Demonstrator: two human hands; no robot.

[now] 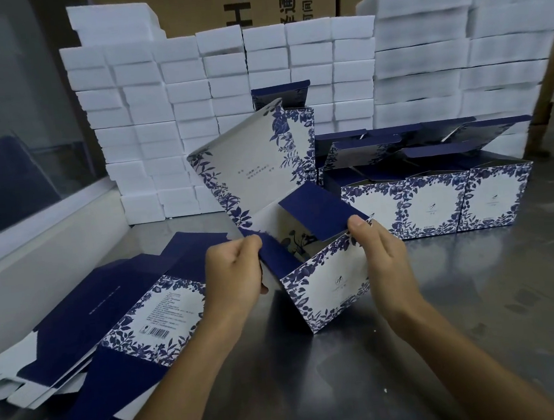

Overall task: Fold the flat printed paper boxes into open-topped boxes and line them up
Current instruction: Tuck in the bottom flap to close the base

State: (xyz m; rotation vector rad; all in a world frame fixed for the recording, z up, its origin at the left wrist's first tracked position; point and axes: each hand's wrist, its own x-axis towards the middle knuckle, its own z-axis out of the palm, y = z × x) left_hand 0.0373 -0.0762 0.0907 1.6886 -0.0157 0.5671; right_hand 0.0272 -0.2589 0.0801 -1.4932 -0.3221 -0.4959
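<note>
The half-folded box is held just above the metal surface, in front of the row of finished boxes. Its dark blue side flap is pinched by the left hand, and the front wall's upper corner is pinched by the right hand. The flaps should be pressed along their creases while the walls are kept square. Open room is seen on the right; the flat blanks lie close on the left, just beside the box.

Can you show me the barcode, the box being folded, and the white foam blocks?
barcode (154, 332), head view, on its stripes.
box being folded (330, 286), head view, front panel.
white foam blocks (143, 97), head view, stack face.
</note>
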